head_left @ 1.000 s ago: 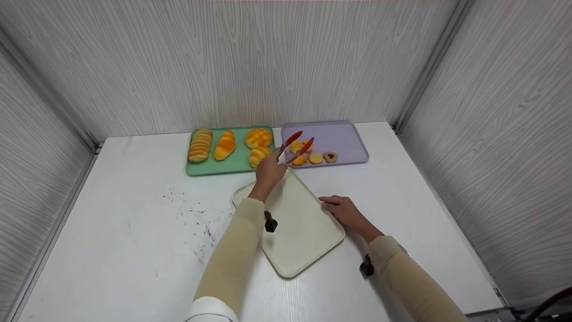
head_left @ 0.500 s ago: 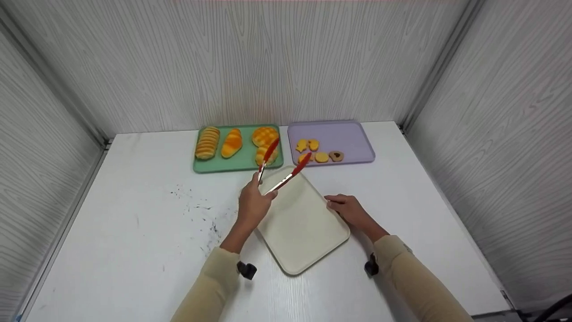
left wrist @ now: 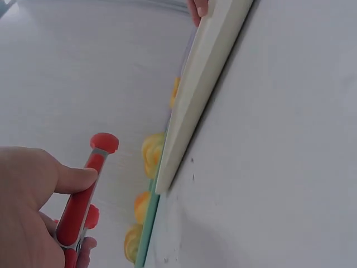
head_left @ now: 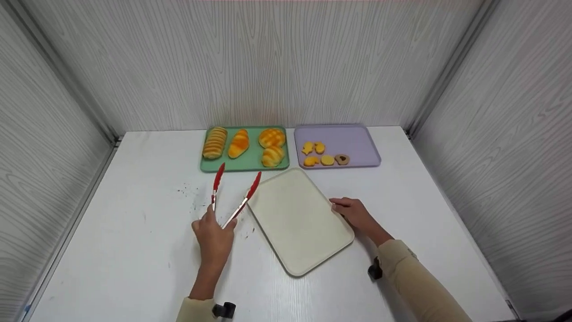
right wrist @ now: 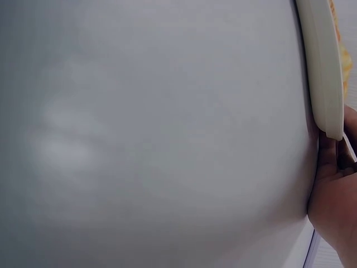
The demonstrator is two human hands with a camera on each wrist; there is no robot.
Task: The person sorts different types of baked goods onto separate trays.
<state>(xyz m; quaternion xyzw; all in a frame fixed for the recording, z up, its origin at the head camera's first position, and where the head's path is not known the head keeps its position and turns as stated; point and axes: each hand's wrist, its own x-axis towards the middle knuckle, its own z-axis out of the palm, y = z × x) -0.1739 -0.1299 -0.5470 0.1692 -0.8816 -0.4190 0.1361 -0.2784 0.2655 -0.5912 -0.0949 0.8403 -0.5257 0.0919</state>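
My left hand grips a pair of red-tipped metal tongs above the table, left of a cream tray. The arms of the tongs are spread with nothing between their tips. In the left wrist view, the thumb lies along a red grip of the tongs. On the other side, my right hand holds the cream tray's right edge. The right wrist view has fingers beneath the tray's rim and others beside it. The tray lies slanted on the table, its surface bare.
Behind it, a green tray bears several bread pieces, among them a long ridged loaf. A purple tray to its right carries several small cookies. Dark specks mark the white table. Wood-grain panels enclose the back and sides.
My left hand has drawn back from the purple tray with the tongs, towards me and to the left. The tongs have spread wider. My right hand stays at the cream tray's edge.
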